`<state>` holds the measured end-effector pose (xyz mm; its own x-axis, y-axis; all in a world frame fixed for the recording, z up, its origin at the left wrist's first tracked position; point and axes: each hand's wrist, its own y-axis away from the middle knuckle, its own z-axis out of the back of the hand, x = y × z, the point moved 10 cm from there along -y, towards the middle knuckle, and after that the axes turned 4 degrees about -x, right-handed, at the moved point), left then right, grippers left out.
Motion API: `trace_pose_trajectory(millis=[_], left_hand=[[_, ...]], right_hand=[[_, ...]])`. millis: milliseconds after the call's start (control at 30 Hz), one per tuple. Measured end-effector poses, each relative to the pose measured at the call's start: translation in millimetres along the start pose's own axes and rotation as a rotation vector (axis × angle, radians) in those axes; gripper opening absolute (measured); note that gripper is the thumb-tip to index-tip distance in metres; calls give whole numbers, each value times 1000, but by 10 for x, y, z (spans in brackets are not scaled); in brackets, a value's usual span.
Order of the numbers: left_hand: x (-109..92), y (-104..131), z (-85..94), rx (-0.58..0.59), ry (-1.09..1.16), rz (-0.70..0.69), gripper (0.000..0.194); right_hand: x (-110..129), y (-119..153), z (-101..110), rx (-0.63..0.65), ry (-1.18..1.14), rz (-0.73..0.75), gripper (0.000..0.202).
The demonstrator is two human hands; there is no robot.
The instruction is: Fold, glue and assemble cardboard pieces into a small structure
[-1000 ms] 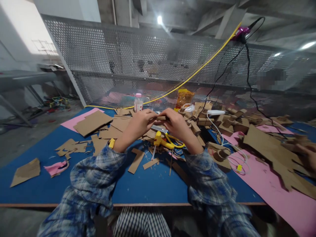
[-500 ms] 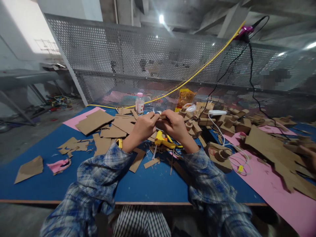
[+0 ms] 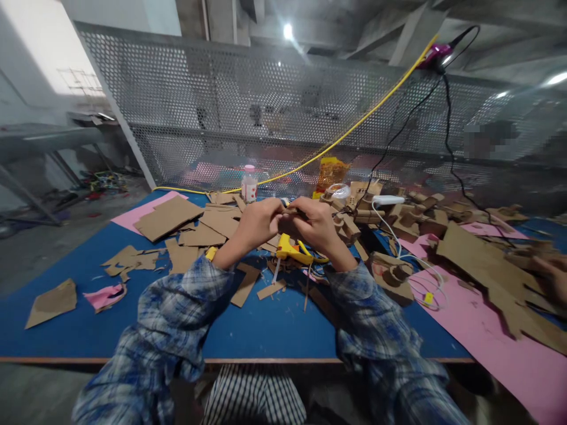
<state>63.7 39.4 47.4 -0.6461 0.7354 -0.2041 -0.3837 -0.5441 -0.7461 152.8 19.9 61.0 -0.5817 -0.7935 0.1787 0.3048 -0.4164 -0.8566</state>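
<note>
My left hand (image 3: 260, 221) and my right hand (image 3: 313, 219) meet above the middle of the table, fingertips pinched close together. Between them is a small brown cardboard piece (image 3: 289, 213), mostly hidden by the fingers. A yellow glue gun (image 3: 292, 251) lies just below the hands, with a whitish glue stick (image 3: 277, 270) at its left end. Near it are a small cardboard strip (image 3: 271, 290) and a bent cardboard piece (image 3: 244, 284).
Cardboard sheets (image 3: 168, 217) lie at left on pink paper. A pink-capped bottle (image 3: 249, 184) stands behind the hands. Cardboard constructions, a white cable (image 3: 432, 268) and a large cardboard sheet (image 3: 473, 271) spread rightward. Another person's hand (image 3: 551, 274) shows at the right edge. A perforated metal screen (image 3: 266, 141) rises behind.
The fingers have shifted slightly around the cardboard piece, and my left hand's fingers are curled more. The whole view has drifted a little; the table items lie as before.
</note>
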Motion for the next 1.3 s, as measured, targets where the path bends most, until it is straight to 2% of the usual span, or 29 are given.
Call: trace_pose_trajectory(millis=[100,233,400,567,800,1033,1167,1233,1300], left_hand=[[65,-54,6,57,202,40,8],[140,-108,89,6,406,63,13],[218,-95,155,-110,483,140,13],[168,-90,136,-59,573,153,19],[197,-55,139,-85,678,247,14],[236,-7,44,-8,878,338,20],[248,15,-63,66,961,384,23],[269,6,-101,83,946,372,25],[310,-27,-66,30,812,311,22]], right_hand=[[-97,-22,13,36,-46,-75,3],[-175,-56,110,17,-97,-142,8],[-262,-39,245,-117,-197,-255,10],[-261,-4,295,-204,-273,-311,5],[-122,8,340,-265,-284,-316,4],[-50,29,363,-276,-324,-324,4],[-108,35,364,-294,-341,-359,10],[-169,18,306,-256,-345,-362,10],[-264,-1,207,-182,-343,-371,9]])
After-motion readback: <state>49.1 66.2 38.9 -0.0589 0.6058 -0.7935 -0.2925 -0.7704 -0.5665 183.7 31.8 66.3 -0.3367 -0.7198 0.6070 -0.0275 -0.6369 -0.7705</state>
